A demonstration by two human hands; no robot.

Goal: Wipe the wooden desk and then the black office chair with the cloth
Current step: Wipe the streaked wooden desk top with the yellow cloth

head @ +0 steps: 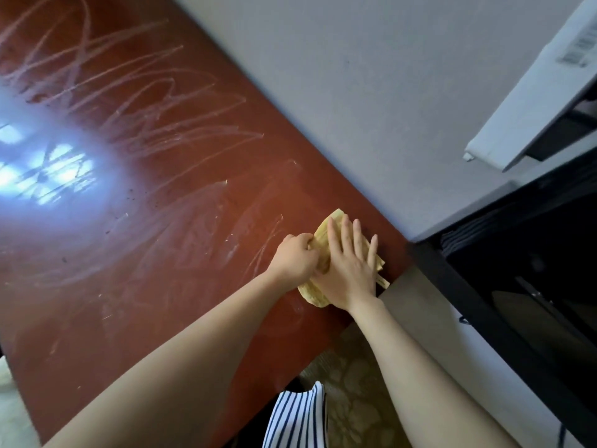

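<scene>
The right hand (349, 270) presses flat on the yellow cloth (334, 221), its fingers (345, 232) straight and spread. The left hand (295, 258) grips the cloth's left edge with curled fingers. The cloth lies on the wooden tabletop (161, 253). A grey wall (355, 92) rises beyond the cloth, with pale streaks (145, 124) to its left.

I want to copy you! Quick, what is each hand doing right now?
Left hand: fingers curled, gripping the yellow cloth.
Right hand: open, fingers straight, pressing flat on the cloth.
</scene>
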